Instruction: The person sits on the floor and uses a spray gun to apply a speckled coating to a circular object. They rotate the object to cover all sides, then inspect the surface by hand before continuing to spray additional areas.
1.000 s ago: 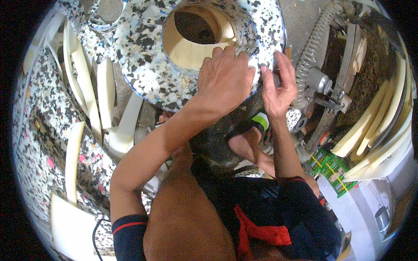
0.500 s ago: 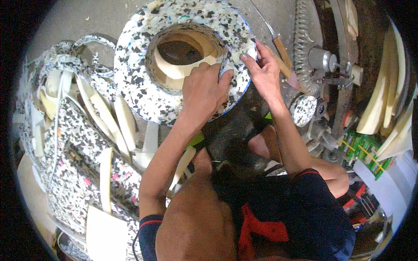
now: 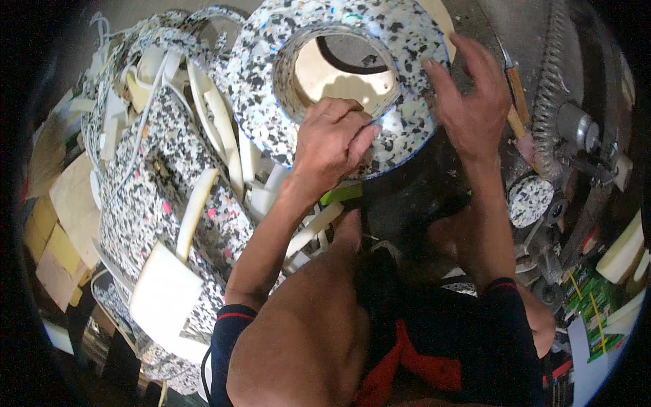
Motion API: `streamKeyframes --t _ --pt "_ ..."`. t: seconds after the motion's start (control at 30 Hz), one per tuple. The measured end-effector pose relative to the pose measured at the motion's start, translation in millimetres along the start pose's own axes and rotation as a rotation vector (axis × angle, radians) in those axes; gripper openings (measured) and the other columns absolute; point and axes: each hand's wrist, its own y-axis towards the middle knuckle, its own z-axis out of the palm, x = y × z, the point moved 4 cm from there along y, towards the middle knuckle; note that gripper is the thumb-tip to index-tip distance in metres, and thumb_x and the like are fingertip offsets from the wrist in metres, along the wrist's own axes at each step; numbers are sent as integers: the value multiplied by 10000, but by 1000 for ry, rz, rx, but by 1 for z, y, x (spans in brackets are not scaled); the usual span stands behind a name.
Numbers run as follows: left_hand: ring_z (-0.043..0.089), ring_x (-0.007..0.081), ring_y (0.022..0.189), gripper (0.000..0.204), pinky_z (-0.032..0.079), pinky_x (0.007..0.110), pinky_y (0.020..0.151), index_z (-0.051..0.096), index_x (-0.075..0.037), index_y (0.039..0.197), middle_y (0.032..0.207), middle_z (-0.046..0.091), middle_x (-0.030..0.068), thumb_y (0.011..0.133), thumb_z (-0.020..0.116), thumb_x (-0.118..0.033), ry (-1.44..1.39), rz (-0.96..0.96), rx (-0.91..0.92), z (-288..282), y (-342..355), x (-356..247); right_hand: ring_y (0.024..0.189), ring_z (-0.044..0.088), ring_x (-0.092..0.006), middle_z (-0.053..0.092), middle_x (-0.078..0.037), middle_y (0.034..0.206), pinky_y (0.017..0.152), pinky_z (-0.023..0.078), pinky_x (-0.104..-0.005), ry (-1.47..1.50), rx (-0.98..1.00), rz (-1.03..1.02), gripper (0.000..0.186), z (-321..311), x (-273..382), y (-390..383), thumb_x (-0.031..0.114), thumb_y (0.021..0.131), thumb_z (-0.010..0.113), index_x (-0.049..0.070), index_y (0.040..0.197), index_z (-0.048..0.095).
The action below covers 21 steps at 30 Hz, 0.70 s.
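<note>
A thick ring of speckled black-and-white foam (image 3: 268,61) is held out in front of me. Through its hole and past its upper right edge shows a pale cream board (image 3: 333,70) with an opening of its own. My left hand (image 3: 329,146) grips the near part of the ring, with the fingers hooked over the inner rim into the hole and the thumb on the face. Beside the ring's right edge is my right hand (image 3: 475,102), open, fingers spread and thumb by the rim; whether the thumb touches cannot be made out.
Speckled foam block (image 3: 135,203) and pale foam strips (image 3: 217,112) are heaped at left, with a white foam piece (image 3: 166,292) lower down. At right lie a wooden-handled tool (image 3: 517,95), a coiled hose (image 3: 548,88), a metal fitting (image 3: 576,129) and a speckled disc (image 3: 531,201).
My right hand has let go of the ring's edge and spread its fingers. The ring has tilted, baring more of the cream board. The whole view has shifted, with things now further right.
</note>
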Motion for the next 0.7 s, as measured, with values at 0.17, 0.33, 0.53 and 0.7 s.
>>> streamKeyframes --t 0.17,0.33,0.53,0.7 --pt "585 316 972 369 477 411 849 667 -24 1071 1051 634 139 726 794 -57 341 99 -377 -39 7 11 831 635 -327 631 -171 903 700 531 -446 -15 231 -348 230 41 26 51 149 828 712 19 993 621" --pt "575 338 1209 560 462 426 1011 593 -49 1309 1276 610 191 791 798 -108 470 173 -309 -60 69 36 936 604 -390 576 -194 949 787 514 -478 -159 355 -285 311 63 28 59 112 719 753 31 970 588" --pt "405 411 1378 806 345 477 1145 450 -9 1407 1467 451 216 697 819 -114 507 171 -112 -27 118 47 910 620 -380 590 -189 939 771 522 -478 -200 301 -261 282 79 17 58 93 732 741 19 960 592" --pt "415 375 1386 775 347 468 1145 465 -27 1409 1467 468 193 709 794 -82 500 225 -163 -25 114 55 839 625 -386 596 -193 872 733 515 -480 -171 217 -331 190 85 16 57 96 753 699 17 889 594"
